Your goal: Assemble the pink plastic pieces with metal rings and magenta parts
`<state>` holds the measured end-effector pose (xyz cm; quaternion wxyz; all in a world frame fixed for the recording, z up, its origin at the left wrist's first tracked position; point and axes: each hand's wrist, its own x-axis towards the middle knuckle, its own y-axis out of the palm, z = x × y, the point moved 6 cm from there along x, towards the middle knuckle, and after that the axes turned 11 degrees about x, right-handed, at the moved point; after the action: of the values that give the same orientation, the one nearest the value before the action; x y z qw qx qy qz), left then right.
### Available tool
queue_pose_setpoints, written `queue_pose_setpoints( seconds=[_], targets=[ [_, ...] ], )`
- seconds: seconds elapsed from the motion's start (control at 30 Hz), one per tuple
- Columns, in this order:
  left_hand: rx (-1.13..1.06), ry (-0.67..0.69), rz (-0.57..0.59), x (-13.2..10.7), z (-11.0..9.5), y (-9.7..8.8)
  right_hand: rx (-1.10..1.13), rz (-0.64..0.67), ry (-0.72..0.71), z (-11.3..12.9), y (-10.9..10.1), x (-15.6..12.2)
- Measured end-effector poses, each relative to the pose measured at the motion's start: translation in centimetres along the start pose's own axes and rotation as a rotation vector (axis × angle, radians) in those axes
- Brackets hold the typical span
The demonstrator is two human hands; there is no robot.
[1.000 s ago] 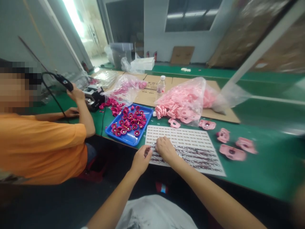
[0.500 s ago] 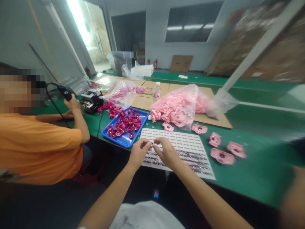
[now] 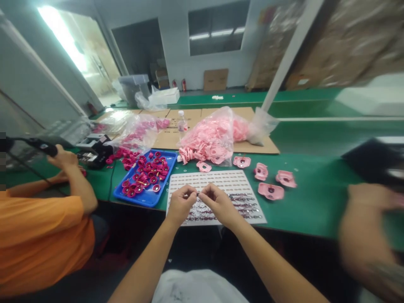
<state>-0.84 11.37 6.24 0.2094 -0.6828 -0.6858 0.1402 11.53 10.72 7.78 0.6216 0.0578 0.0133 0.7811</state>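
My left hand (image 3: pixel 182 203) and my right hand (image 3: pixel 218 203) meet above a white sheet (image 3: pixel 178 180) printed with rows of small marks. Both are closed in a pinch, fingertips nearly touching around a tiny dark piece (image 3: pixel 198 194) too small to name. Along the sheet's lower right run rows of small dark parts (image 3: pixel 246 206). Small white rings (image 3: pixel 198 209) lie heaped under my hands, partly hidden by them. Just left of the sheet stands a blue tray (image 3: pixel 150 200) with magenta round parts (image 3: pixel 156 188) in it.
Pink shells (image 3: pixel 271 191) lie right of the sheet. Behind it are a plastic bag of pink parts (image 3: pixel 208 134) and a bottle (image 3: pixel 181 122). A co-worker in an orange shirt (image 3: pixel 47 235) holds a black tool (image 3: pixel 46 147) at left. Another person's arm (image 3: pixel 362 227) reaches in at right.
The view has turned right, so the table things sit further left. My hands stay pinched together over the sheet. More of the arm at right has come into view.
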Motion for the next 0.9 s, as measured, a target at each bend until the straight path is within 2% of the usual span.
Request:
queue_pose_setpoints(
  seconds=[0.17, 0.27, 0.37, 0.47, 0.6, 0.73, 0.8, 0.9],
  targets=[
    [0.078, -0.004, 0.113, 1.2, 0.7, 2.6, 0.499, -0.069, 0.140, -1.9, -0.1, -0.8],
    [0.206, -0.015, 0.094, 3.1, 1.4, 2.6, 0.620, -0.110, 0.123, -2.2, -1.6, -1.1],
    [0.378, -0.052, 0.036, 6.5, 2.3, 1.9, 0.696, -0.165, 0.134, -2.3, -3.8, -1.0],
    [0.533, -0.117, 0.005, 10.2, 3.1, 2.2, 0.705, -0.217, 0.156, -2.5, -5.5, -0.7],
    [0.667, -0.178, -0.013, 13.7, 3.6, 4.6, 0.655, -0.285, 0.171, -2.8, -6.6, -0.6],
    [0.703, -0.198, -0.041, 14.6, 3.7, 6.1, 0.675, -0.264, 0.148, -2.8, -6.6, -0.6],
    [0.686, -0.194, -0.049, 14.5, 3.7, 5.8, 0.692, -0.225, 0.117, -2.8, -6.4, -0.6],
    [0.631, -0.165, -0.064, 14.0, 3.6, 4.3, 0.645, -0.209, 0.089, -2.8, -6.0, -0.5]
  ],
)
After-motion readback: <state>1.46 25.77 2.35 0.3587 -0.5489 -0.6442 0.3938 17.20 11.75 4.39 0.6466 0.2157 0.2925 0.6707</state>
